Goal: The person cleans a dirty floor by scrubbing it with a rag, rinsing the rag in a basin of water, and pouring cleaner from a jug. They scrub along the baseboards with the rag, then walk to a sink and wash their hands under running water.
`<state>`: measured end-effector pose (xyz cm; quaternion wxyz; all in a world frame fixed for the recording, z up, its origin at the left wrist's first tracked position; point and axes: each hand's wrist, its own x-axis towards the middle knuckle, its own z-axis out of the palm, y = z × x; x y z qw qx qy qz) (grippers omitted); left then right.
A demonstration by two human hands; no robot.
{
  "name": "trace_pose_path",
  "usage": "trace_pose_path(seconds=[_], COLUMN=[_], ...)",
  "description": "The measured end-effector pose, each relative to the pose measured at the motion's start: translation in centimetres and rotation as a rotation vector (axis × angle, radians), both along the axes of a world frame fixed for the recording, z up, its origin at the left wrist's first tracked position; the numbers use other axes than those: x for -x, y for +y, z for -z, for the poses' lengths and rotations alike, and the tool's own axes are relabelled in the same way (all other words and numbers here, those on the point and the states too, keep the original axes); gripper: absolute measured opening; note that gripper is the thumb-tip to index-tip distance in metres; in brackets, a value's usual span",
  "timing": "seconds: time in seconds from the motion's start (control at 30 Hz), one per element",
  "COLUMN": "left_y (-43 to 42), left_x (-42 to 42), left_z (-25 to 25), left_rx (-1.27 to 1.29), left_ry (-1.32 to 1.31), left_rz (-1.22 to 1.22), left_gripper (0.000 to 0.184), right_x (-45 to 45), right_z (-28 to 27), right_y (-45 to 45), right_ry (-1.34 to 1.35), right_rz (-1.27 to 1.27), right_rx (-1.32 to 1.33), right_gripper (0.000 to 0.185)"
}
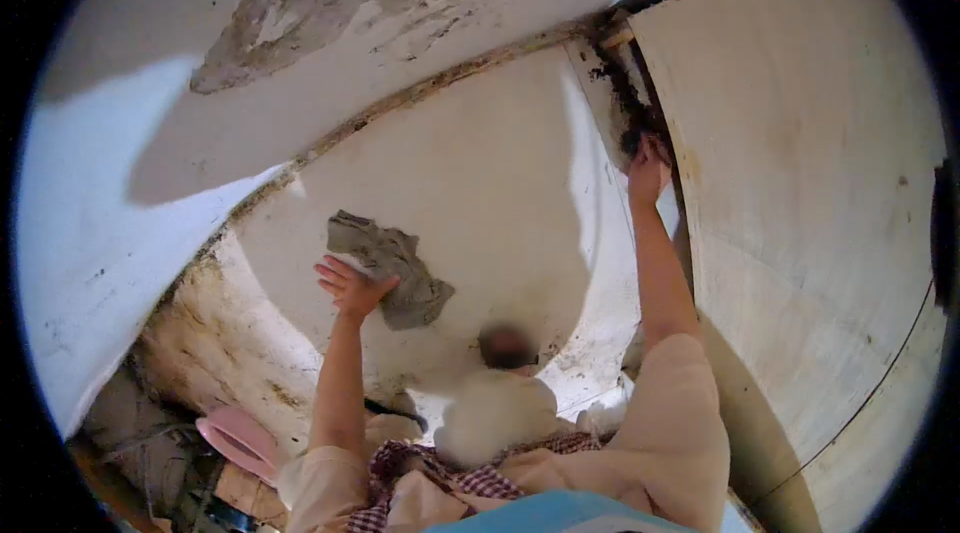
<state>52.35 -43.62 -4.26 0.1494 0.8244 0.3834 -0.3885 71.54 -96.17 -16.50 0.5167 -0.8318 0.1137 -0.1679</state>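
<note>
Grey rag [405, 268] is lying crumpled on pale board [470, 163], 8 o'clock of centre. Left hand [352, 287] is splaying beside it, gripping nothing, thumb overlapping its edge. Right hand [650, 173] is sitting at dark gap [625, 93], 2 o'clock; can't tell finger opening or hold. Wood panel [790, 153] is standing 3 o'clock, wall [400, 63] peeling 11. Pink tub [238, 441] is sitting 7–8, contents unclear.
</note>
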Motion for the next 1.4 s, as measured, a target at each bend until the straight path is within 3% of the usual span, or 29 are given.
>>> trace_pose_path(seconds=[0.07, 0.13, 0.2, 0.23, 0.27, 0.3, 0.33, 0.37, 0.4, 0.43, 0.47, 0.5, 0.53, 0.6, 0.63, 0.7, 0.73, 0.8, 0.87, 0.93, 1.0, 1.1, 1.13, 1.17, 1.23, 1.3, 1.4], left_y=[0.6, 1.0, 1.0, 1.0, 0.9, 0.7, 1.0, 2.4, 3.6, 2.5, 0.8, 0.0, 0.5, 1.1, 1.2, 1.0, 1.2, 0.7, 0.6, 0.9, 1.2, 1.7, 1.6, 1.2, 1.2, 1.2, 1.5], left_x=[1.1, 2.0, 2.0, 1.5, 1.2, 1.5, 2.6, 4.7, 6.7, 5.5, 2.0, -0.4, 0.0, 0.4, 0.9, 1.6, 1.8, -0.4, 0.6, 0.2, 1.8, 2.4, 2.2, 1.6, 0.8, 1.1, 1.9], left_z=[1.5, 1.8, 1.3, 1.1, 1.1, 1.0, 2.9, 6.2, 7.3, 4.9, 1.2, -1.1, -1.3, 0.5, 0.8, 2.1, 1.6, 1.4, 0.8, 1.4, 1.6, 3.8, 3.2, 2.2, 1.1, 1.2, 2.8], left_rx=[-0.005, 0.002, 0.032, 0.026, 0.022, 0.017, -0.044, -0.108, -0.170, -0.087, -0.004, 0.080, 0.064, 0.044, 0.015, -0.044, -0.012, 0.040, 0.006, -0.008, -0.016, -0.132, -0.093, -0.056, -0.024, -0.047, -0.078], left_ry=[-0.129, -0.211, -0.259, -0.212, -0.167, -0.109, -0.218, -0.316, -0.398, -0.289, -0.184, -0.094, -0.078, -0.074, -0.094, -0.131, -0.106, -0.127, -0.070, -0.068, -0.091, -0.131, -0.110, -0.092, -0.082, -0.067, -0.031], left_rz=[0.076, 0.118, 0.100, 0.094, 0.084, 0.068, 0.206, 0.356, 0.518, 0.357, 0.213, 0.054, 0.078, 0.136, 0.161, 0.206, 0.192, 0.127, 0.179, 0.222, 0.213, 0.324, 0.277, 0.221, 0.211, 0.264, 0.352], left_gripper=[0.137, 0.137, 0.137, 0.136, 0.136, 0.136, 0.137, 0.138, 0.139, 0.140, 0.141, 0.142, 0.142, 0.142, 0.142, 0.142, 0.142, 0.143, 0.143, 0.143, 0.142, 0.141, 0.141, 0.142, 0.142, 0.142, 0.142], right_x=[-4.8, -7.8, -6.5, -3.7, -0.8, -0.5, -0.1, -1.0, -4.7, -9.2, -8.6, -8.8, -8.2, -1.3, 0.3, -2.2, -5.7, -10.1, -9.0, -2.2, -1.4, -9.2, -10.0, -9.0, -4.8, -1.6, -9.9], right_z=[-5.3, -8.9, -8.9, -9.2, -7.8, -7.3, -6.6, -6.0, -7.4, -9.0, -8.3, -8.7, -9.8, -9.6, -8.1, -5.8, -7.4, -9.1, -8.0, -9.7, -6.8, -6.2, -6.8, -7.6, -9.4, -6.4, -2.6], right_y=[4.6, 9.4, 9.9, 8.2, 6.0, 5.0, 3.9, 3.7, 5.5, 7.7, 8.2, 8.7, 8.7, 6.5, 4.1, 3.1, 5.2, 7.8, 7.3, 6.2, 2.8, 6.4, 8.6, 10.6, 10.3, 4.4, 3.7], right_ry=[0.476, 0.666, 0.258, 0.151, 0.074, 0.029, -0.015, -0.026, 0.403, 0.800, 0.807, 0.795, 0.785, 0.128, 0.063, 0.131, 0.495, 0.714, 0.484, 0.369, 0.241, 0.673, 0.645, 0.451, 0.205, 0.117, 0.674], right_rz=[0.169, 0.164, 0.065, -0.052, -0.016, 0.034, 0.084, 0.172, 0.274, 0.354, 0.280, 0.200, 0.130, -0.083, -0.137, -0.009, 0.227, 0.330, 0.103, -0.233, -0.077, 0.261, 0.251, 0.164, -0.191, -0.152, 0.137], right_rx=[0.663, 0.897, 0.973, 0.958, 0.526, 0.529, 0.532, 0.967, 0.888, 0.782, 0.782, 0.789, 0.804, 0.774, 0.892, 0.910, 0.648, 0.565, 0.967, 0.811, 0.802, 0.696, 0.712, 0.726, 0.982, 0.801, 0.720], right_gripper=[0.020, 0.020, 0.022, 0.022, 0.019, 0.018, 0.019, 0.020, 0.019, 0.017, 0.016, 0.014, 0.014, 0.014, 0.017, 0.018, 0.019, 0.020, 0.023, 0.030, 0.027, 0.023, 0.022, 0.021, 0.022, 0.023, 0.023])
